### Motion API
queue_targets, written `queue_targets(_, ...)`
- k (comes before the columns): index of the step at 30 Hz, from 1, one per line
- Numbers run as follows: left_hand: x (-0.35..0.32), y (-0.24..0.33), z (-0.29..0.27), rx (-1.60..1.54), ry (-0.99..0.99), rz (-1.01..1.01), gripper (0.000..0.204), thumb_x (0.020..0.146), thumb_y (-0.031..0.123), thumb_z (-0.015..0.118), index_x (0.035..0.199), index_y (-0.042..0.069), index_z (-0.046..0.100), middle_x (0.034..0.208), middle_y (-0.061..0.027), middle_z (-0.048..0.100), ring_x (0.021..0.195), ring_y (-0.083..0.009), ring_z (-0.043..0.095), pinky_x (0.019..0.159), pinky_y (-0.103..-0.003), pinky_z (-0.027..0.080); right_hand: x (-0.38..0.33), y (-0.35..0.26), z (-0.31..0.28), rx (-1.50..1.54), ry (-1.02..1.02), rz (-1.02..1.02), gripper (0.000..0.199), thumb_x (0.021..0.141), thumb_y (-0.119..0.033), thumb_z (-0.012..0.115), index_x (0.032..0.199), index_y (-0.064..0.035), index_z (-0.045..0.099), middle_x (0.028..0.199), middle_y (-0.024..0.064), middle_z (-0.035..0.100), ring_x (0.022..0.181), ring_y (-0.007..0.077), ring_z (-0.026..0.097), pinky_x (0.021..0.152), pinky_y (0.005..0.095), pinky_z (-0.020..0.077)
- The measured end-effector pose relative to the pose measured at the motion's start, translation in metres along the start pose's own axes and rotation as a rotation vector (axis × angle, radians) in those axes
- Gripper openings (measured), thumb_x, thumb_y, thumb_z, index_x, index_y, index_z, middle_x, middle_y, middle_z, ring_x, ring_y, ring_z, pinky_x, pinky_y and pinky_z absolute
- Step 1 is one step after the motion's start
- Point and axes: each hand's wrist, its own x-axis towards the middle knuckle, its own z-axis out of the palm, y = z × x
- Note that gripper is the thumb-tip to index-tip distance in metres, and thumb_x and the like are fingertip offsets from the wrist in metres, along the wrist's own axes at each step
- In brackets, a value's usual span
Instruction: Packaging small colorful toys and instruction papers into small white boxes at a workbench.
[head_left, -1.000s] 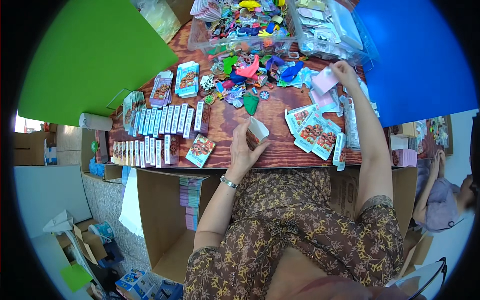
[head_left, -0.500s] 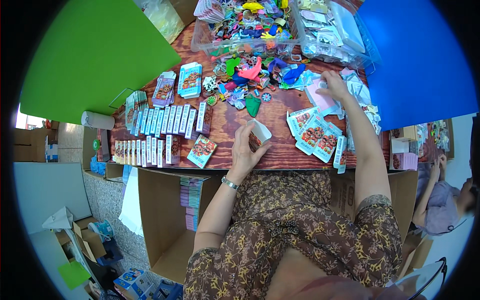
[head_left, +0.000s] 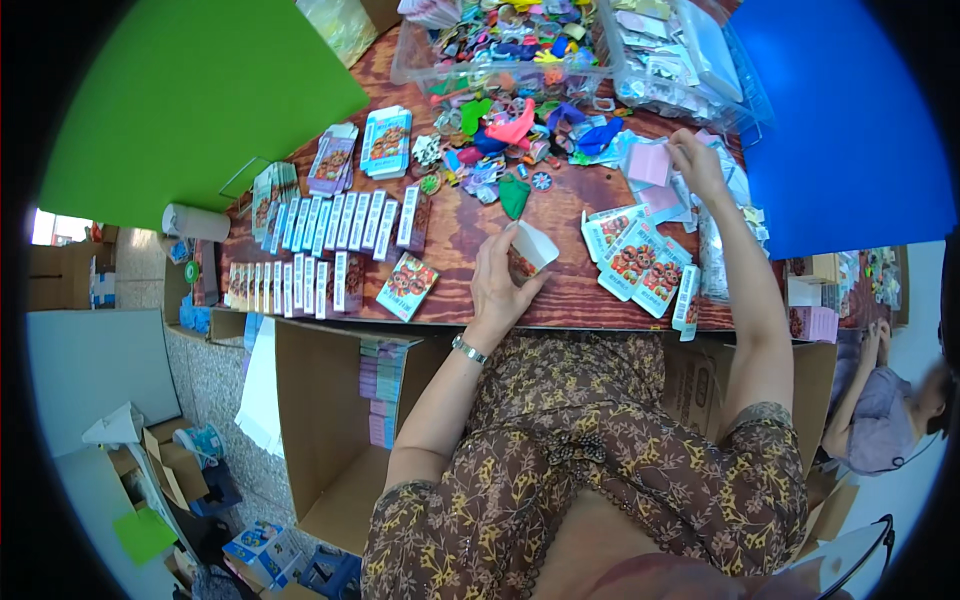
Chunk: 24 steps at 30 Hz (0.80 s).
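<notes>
My left hand (head_left: 497,290) is wrapped round a small printed carton (head_left: 534,246), its open end showing a white inside, just above the table's front edge. Out to the right, the thumb and fingers of my right hand (head_left: 700,165) pinch the edge of a pink square card (head_left: 650,165). Under the card lie other pale papers and packets. Between my arms, closer to the right one, several flat unfolded cartons (head_left: 642,268) overlap. One closed carton (head_left: 407,287) lies flat to the left of my left hand.
Rows of standing cartons (head_left: 340,225) fill the table's left side. Loose plastic trinkets (head_left: 515,125) lie heaped before a clear bin (head_left: 500,75); another bin (head_left: 690,100) holds packets. Green (head_left: 200,110) and blue (head_left: 850,130) panels flank the table. A co-worker (head_left: 880,410) sits far right.
My right hand has lifted the pink card up from the papers and drawn slightly right. The left hand still holds the carton upright. The whole view has shifted slightly.
</notes>
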Motion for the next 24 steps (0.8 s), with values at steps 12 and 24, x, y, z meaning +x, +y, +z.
queue_targets(12, 0.004, 0.005, 0.006, 0.098, 0.031, -0.049, 0.092, 0.066, 0.013, 0.089, 0.145, 0.008, 0.044, 0.128, -0.0187, 0.055, 0.117, -0.0391, 0.054, 0.096, -0.046, 0.048, -0.051, -0.159, -0.003, 0.103, -0.026, -0.404, 0.016, 0.098, -0.010, 0.065, 0.111, -0.0039, 0.071, 0.092, 0.0102, 0.073, 0.082, 0.0170, 0.071, 0.068, 0.0300, 0.0550)
queue_targets(24, 0.005, 0.012, 0.004, 0.201, 0.079, -0.053, 0.103, 0.067, 0.010, 0.088, 0.152, -0.003, 0.032, 0.126, -0.0208, 0.055, 0.114, -0.0396, 0.054, 0.097, -0.046, 0.045, -0.070, -0.209, 0.041, -0.247, -0.256, -0.763, 0.024, 0.083, -0.008, 0.063, 0.107, -0.0075, 0.065, 0.093, 0.0093, 0.064, 0.086, 0.0285, 0.070, 0.068, 0.0398, 0.0574)
